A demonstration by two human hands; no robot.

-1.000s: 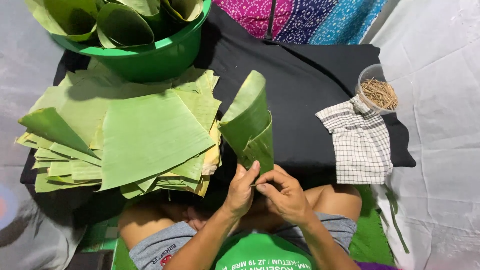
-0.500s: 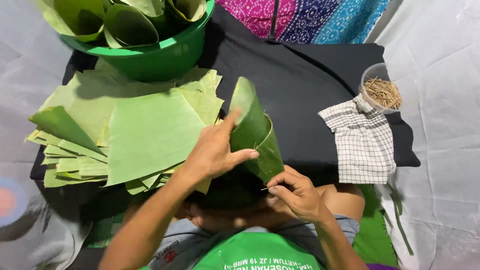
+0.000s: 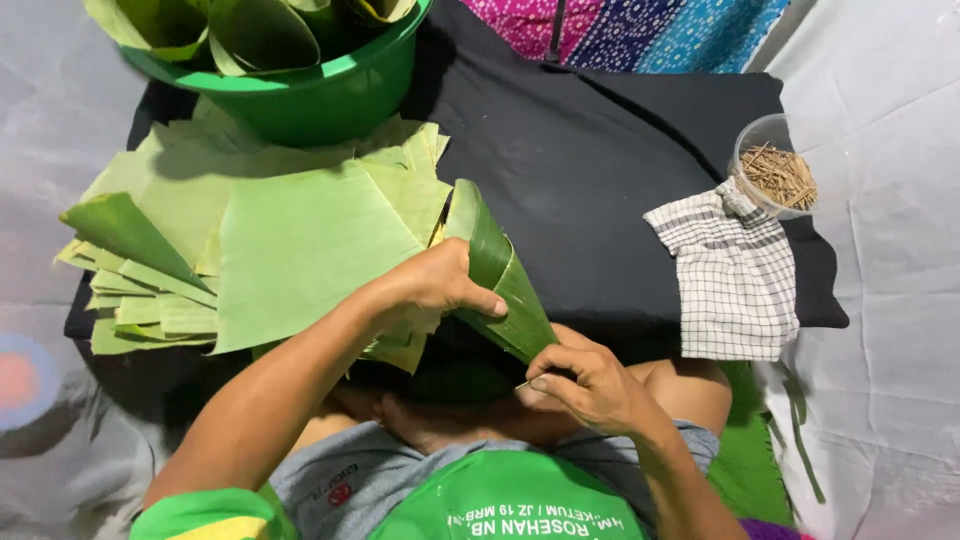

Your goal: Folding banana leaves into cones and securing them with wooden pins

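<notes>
A green banana leaf rolled into a cone [image 3: 500, 275] lies tilted over the black cloth [image 3: 600, 170], its wide mouth pointing up and left. My left hand [image 3: 435, 285] wraps around the cone's middle. My right hand [image 3: 590, 380] pinches the cone's narrow lower tip near my lap. Beside the cone on the left lies a stack of flat cut banana leaves [image 3: 280, 240].
A green plastic basin [image 3: 320, 90] holding several rolled leaf cones stands at the top left. A clear cup of thin wooden sticks [image 3: 775, 175] sits at the right, next to a checked cloth [image 3: 735, 275]. A patterned fabric [image 3: 640, 30] lies at the far edge.
My left hand has moved from the cone's tip up onto its middle. The cone has tipped from nearly upright to leaning left. My right hand stays at the tip.
</notes>
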